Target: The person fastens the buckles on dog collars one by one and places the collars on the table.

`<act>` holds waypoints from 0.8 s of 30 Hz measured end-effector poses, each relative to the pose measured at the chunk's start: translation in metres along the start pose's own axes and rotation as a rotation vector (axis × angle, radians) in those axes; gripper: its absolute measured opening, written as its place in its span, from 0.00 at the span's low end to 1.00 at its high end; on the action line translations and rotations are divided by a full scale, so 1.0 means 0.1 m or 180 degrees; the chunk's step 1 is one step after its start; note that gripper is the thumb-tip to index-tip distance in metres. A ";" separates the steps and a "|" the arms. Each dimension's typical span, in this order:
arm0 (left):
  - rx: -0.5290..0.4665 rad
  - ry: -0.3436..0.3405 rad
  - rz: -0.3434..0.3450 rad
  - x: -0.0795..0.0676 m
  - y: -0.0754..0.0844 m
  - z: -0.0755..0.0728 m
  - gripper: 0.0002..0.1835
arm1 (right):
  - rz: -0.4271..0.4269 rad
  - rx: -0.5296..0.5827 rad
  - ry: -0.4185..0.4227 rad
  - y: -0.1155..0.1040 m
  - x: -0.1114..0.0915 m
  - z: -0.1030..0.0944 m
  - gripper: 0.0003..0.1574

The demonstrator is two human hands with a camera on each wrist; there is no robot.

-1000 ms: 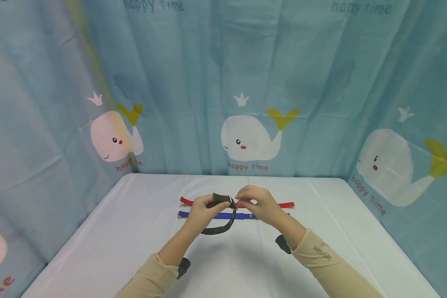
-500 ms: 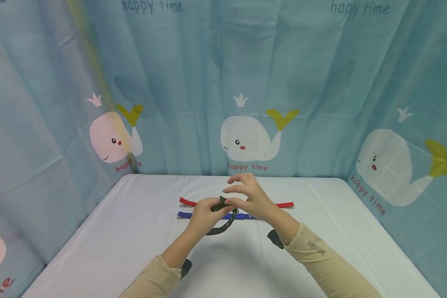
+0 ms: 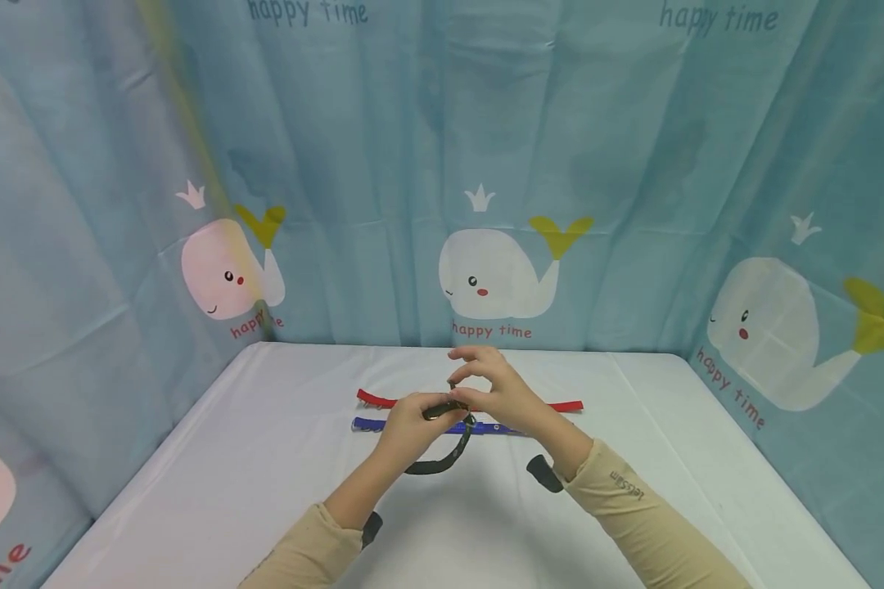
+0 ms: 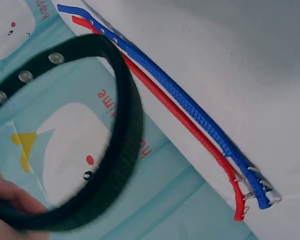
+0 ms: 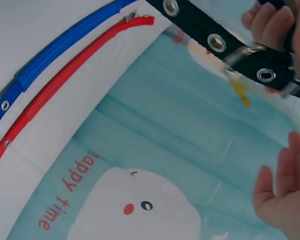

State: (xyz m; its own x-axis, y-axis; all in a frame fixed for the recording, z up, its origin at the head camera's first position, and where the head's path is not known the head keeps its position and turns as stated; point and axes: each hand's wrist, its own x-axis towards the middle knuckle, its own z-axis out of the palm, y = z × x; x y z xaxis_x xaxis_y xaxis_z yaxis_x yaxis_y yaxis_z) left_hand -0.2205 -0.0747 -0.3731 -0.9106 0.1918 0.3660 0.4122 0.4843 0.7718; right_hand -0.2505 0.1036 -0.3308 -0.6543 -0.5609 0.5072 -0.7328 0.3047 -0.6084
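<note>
A dark green collar, bent into a loop, is held above the table between both hands. My left hand pinches it near its metal fittings, its thumb along the strap. At the strap's end, my right hand pinches between thumb and index finger, while its other fingers are raised and spread. Metal eyelets line the strap in the right wrist view, and a silver buckle sits by the fingers, partly hidden. In the left wrist view the collar's loop fills the left side.
A red collar and a blue collar lie straight, side by side, on the white table behind the hands. A blue curtain with whale prints surrounds the table's back and sides.
My right hand has shifted left onto the strap's end, its outer fingers lifting. The strap end, earlier sticking out to the left, now stands up between the hands. My left hand moved slightly right.
</note>
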 end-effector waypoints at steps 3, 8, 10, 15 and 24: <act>0.0106 -0.0088 -0.0103 0.01 0.00 0.01 0.11 | 0.0194 0.0196 0.0075 -0.01 0.01 -0.01 0.06; 0.0028 -0.0168 -0.0356 0.00 0.01 0.01 0.14 | 0.0442 0.0562 0.0132 -0.02 0.01 -0.06 0.11; -0.0029 -0.0157 -0.0411 -0.01 0.03 0.00 0.14 | 0.0492 0.0713 0.0165 -0.02 0.01 -0.08 0.12; 0.0009 -0.0205 -0.0465 0.00 0.04 -0.01 0.14 | 0.0507 0.0839 0.0333 -0.02 0.01 -0.11 0.11; -0.0329 -0.0182 -0.0904 0.00 0.02 -0.03 0.15 | 0.0382 0.0849 0.0166 0.01 -0.03 -0.13 0.18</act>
State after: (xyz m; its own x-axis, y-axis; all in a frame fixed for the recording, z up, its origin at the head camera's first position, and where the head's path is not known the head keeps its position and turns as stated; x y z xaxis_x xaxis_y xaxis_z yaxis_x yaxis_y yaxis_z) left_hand -0.2193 -0.0760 -0.3702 -0.9888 0.1103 0.1004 0.1390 0.4366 0.8888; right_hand -0.2515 0.1154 -0.3247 -0.7472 -0.4906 0.4484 -0.5791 0.1495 -0.8014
